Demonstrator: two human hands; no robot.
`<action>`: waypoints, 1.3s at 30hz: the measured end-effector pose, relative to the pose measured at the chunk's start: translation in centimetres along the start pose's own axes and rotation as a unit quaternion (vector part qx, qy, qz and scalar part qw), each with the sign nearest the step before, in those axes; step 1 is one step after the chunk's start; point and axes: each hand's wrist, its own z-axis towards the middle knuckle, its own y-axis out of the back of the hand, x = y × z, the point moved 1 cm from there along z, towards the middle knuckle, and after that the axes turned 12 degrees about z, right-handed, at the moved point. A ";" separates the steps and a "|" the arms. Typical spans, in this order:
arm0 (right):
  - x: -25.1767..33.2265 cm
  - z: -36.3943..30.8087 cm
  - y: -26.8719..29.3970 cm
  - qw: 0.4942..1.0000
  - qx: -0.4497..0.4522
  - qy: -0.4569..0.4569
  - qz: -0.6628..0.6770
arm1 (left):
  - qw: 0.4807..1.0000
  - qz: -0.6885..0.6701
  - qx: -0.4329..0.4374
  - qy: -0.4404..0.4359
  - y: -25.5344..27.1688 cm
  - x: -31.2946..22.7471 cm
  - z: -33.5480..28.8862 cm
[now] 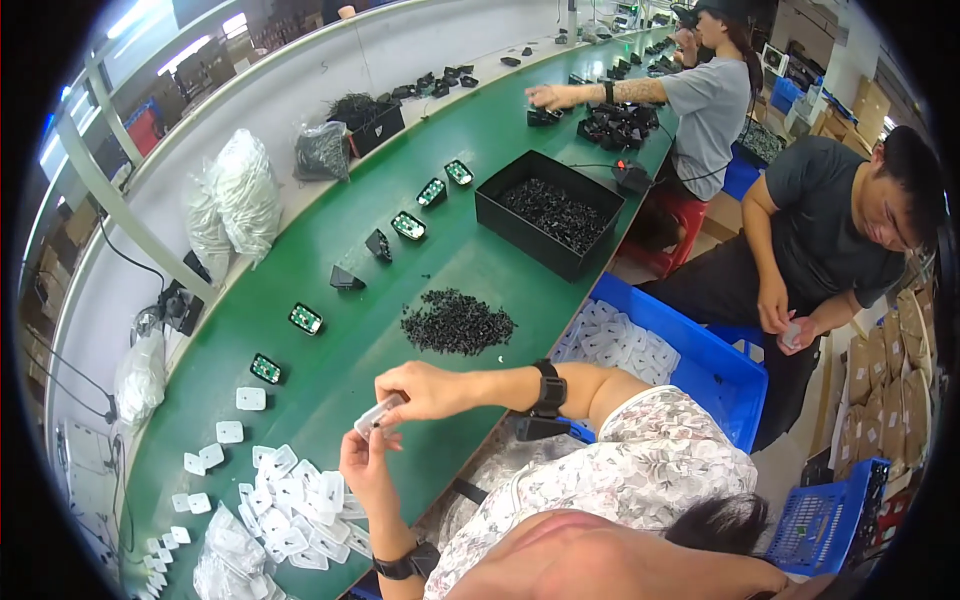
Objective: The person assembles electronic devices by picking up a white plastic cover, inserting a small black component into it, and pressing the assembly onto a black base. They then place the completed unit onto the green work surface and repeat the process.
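Grip: left hand (366, 462) and right hand (425, 390) both pinched on a whitish plastic piece (378, 414) | Piece: between both hands, above the green table (340, 390) | Left of grip: heap of white plates (300, 508) | Beyond grip: pile of small black parts (458, 323) | Right of grip: blue bin (708, 385) holding white pieces (617, 342)

A: What's on your right?
B: Blue mesh basket (808, 530) near me, brown packages (890, 390) just past it. Red stool (690, 228) farther up.
A: Left?
B: Bulging clear bags (247, 190) along the white partition (330, 80), pale post (135, 208) nearby.
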 end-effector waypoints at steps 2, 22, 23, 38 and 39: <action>0.1 -0.2 -0.9 0.998 0.000 -0.039 0.046 | 0.998 -0.048 0.000 0.035 0.6 -0.1 -0.7; -4.1 26.6 -5.6 0.919 0.099 0.093 -0.370 | 0.835 0.520 -0.170 -0.062 1.5 3.3 0.9; -4.4 27.4 -7.2 0.889 0.133 0.088 -0.429 | 0.831 0.525 -0.180 -0.049 1.3 3.0 0.3; -6.0 22.4 -5.8 0.978 0.197 -0.025 -0.069 | 0.801 0.573 -0.145 -0.091 0.4 3.7 -2.4; -5.8 19.9 -4.8 0.977 0.188 0.038 -0.088 | 0.809 0.563 -0.137 -0.098 0.8 4.0 -2.6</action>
